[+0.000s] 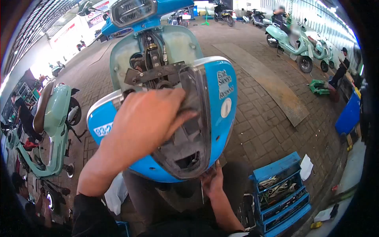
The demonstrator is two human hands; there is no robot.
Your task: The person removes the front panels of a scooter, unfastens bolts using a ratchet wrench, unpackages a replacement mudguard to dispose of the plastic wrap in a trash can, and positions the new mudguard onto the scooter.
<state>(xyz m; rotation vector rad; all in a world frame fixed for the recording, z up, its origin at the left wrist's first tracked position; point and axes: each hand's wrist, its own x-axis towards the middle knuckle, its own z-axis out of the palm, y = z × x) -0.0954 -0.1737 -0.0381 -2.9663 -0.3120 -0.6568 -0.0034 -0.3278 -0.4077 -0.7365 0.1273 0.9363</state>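
Note:
A blue scooter front panel (223,126) with a dark inner liner (183,144) faces me, its lower end over my knees. My left hand (146,114) reaches across its upper opening with fingers curled against the liner; the fingertips are partly hidden. Under the panel's lower tip is my right hand (213,181), its fingers closed at the lower edge. A thin rod (202,191) shows beside that hand, but what it grips is unclear. Behind the panel, a dark metal bracket (156,74) crosses the exposed frame below the headlight (133,11).
An open blue toolbox (282,197) with wrenches stands at my lower right. A metal plate (268,87) lies on the brick floor. A pale green scooter (57,114) is at left, another (288,39) at upper right. People are at both sides; a blue bin (348,114) is at right.

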